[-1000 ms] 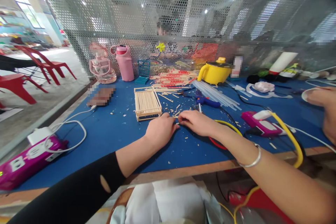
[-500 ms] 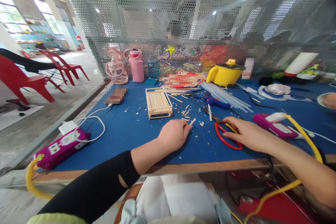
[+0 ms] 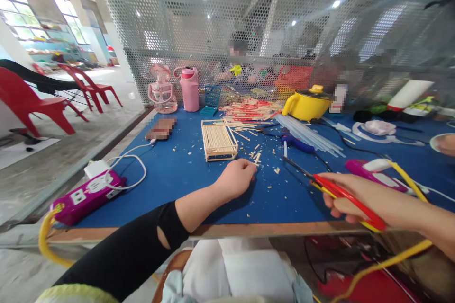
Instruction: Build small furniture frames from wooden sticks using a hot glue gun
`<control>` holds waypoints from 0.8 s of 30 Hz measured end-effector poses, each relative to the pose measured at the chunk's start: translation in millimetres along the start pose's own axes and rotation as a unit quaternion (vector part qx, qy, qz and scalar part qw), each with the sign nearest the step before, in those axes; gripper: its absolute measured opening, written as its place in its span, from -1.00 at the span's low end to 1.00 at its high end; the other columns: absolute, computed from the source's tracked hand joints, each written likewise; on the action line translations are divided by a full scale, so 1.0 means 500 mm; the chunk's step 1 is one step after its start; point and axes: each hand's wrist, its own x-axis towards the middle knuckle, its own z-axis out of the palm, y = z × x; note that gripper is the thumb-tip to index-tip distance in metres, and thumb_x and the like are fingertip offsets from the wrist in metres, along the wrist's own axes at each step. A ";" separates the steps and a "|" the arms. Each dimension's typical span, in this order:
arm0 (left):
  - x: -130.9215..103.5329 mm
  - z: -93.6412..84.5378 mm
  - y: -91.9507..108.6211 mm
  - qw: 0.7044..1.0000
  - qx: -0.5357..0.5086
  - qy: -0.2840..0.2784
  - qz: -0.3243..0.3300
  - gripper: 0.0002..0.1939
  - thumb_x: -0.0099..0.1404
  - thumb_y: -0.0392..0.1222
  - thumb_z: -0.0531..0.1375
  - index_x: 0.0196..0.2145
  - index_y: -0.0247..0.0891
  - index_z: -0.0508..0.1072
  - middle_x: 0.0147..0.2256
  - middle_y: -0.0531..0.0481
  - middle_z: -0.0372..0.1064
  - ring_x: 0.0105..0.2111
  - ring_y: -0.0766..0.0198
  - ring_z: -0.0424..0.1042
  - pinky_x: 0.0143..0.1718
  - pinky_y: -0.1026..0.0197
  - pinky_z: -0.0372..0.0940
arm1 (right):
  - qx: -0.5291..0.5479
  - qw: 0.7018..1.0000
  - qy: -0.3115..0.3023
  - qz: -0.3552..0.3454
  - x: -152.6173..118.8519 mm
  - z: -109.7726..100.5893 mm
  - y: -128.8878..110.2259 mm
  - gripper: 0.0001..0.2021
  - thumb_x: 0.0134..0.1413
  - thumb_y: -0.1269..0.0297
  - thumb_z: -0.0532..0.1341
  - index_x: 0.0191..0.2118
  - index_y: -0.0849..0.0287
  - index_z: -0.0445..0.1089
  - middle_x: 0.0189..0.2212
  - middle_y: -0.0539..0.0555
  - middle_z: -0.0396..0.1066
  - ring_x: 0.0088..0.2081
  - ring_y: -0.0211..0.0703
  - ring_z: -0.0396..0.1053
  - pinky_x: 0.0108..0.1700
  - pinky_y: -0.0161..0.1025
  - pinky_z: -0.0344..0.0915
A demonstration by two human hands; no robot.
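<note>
My left hand [image 3: 236,179] rests low over the blue table with its fingers pinched. A short piece of wooden stick [image 3: 257,157] shows at its fingertips, partly hidden by them. Just beyond this hand stands a small rectangular frame of wooden sticks [image 3: 219,139] with a slatted base. My right hand [image 3: 355,196] is closed around the red and yellow handles of a pair of scissors [image 3: 336,187]. Their dark blades point left and away from me, above the table. Stick offcuts and crumbs lie between the two hands.
A pile of red-tipped sticks [image 3: 249,110] lies behind the frame. Nearby are a blue glue gun [image 3: 297,143], clear glue sticks [image 3: 313,136] and a yellow pot [image 3: 307,105]. A phone [image 3: 161,129] and power strips [image 3: 87,199] lie to the sides. Perforated metal mesh [image 3: 199,23] borders the back.
My right hand has lifted the scissors off the table and drawn them right and towards me. My left hand stays nearly in place. The view has shifted slightly.
</note>
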 end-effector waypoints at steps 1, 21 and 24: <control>0.001 0.000 -0.001 1.000 -0.020 -0.008 -0.014 -0.80 0.25 -0.17 0.00 -0.43 -0.26 0.36 -0.53 0.09 0.29 -0.63 0.42 0.15 -0.61 0.35 0.08 | 0.033 0.999 -0.031 0.008 -0.007 0.001 -0.003 -0.38 -0.20 0.21 0.27 0.09 0.10 0.18 -0.40 0.04 0.41 -0.46 -0.15 0.44 -0.55 -0.33 0.28; -0.012 0.005 0.004 0.987 -0.071 -0.132 -0.049 -0.83 0.24 -0.18 -0.01 -0.48 -0.24 0.25 -0.56 0.13 0.19 -0.68 0.46 0.05 -0.69 0.38 -0.04 | 0.092 0.970 -0.215 -0.063 -0.003 0.059 -0.124 -0.41 -0.05 -0.40 0.01 -0.31 0.11 0.08 -0.56 -0.15 0.01 -0.62 -0.44 -0.11 -0.67 -0.45 -0.08; -0.012 0.007 -0.004 0.994 -0.021 -0.110 -0.020 -0.70 0.28 -0.05 -0.01 -0.53 -0.24 0.24 -0.59 0.12 0.17 -0.65 0.42 0.09 -0.64 0.34 0.02 | 0.109 0.970 -0.216 -0.034 -0.005 0.067 -0.132 -0.42 -0.07 -0.39 0.06 -0.30 0.09 0.08 -0.55 -0.15 0.01 -0.61 -0.43 -0.13 -0.68 -0.44 -0.14</control>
